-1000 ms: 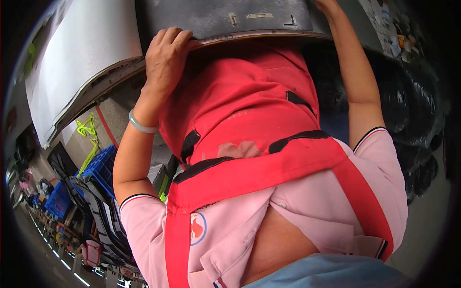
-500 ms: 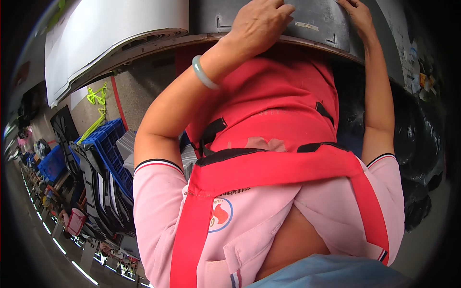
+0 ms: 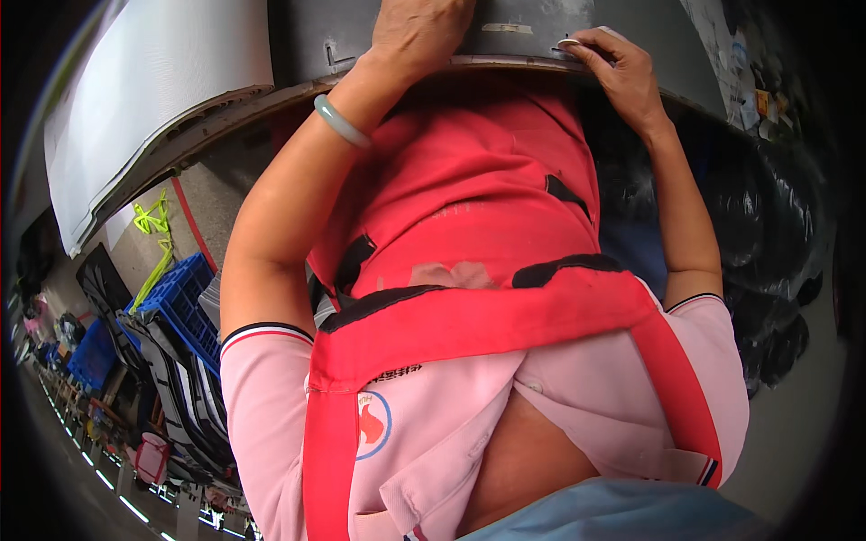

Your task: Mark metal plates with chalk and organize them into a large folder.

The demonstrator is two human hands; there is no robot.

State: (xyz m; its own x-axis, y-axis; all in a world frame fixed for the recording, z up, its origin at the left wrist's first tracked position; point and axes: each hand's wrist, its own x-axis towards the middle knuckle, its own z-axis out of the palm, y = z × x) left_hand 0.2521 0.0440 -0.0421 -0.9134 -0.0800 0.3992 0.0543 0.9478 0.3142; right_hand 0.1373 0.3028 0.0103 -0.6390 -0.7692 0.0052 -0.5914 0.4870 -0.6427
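Observation:
A dark grey flat panel [image 3: 532,16] lies on the work surface at the top of the view. It carries an L-shaped slot [image 3: 337,56] at its near left corner and a pale strip of tape [image 3: 508,28]. My right hand [image 3: 624,77] is closed in a pinch on a small white piece [image 3: 567,41], at the panel's near right corner beside another slot. My left hand [image 3: 417,38] rests over the panel's near edge. Its fingers are hidden or cut off by the upper edge of the view. A pale bangle [image 3: 339,122] circles my left wrist.
White sheet material [image 3: 171,81] covers the surface at left, overhanging its edge. Below stand a blue plastic crate [image 3: 185,293] and stacked black-and-grey pieces [image 3: 180,370]. Black plastic bags [image 3: 767,216] fill the lower right. My red apron [image 3: 469,198] touches the table edge [image 3: 298,93].
My right hand has come down along the panel's right side to its near corner. My left hand is now farther toward the upper edge. The whole view has shifted slightly.

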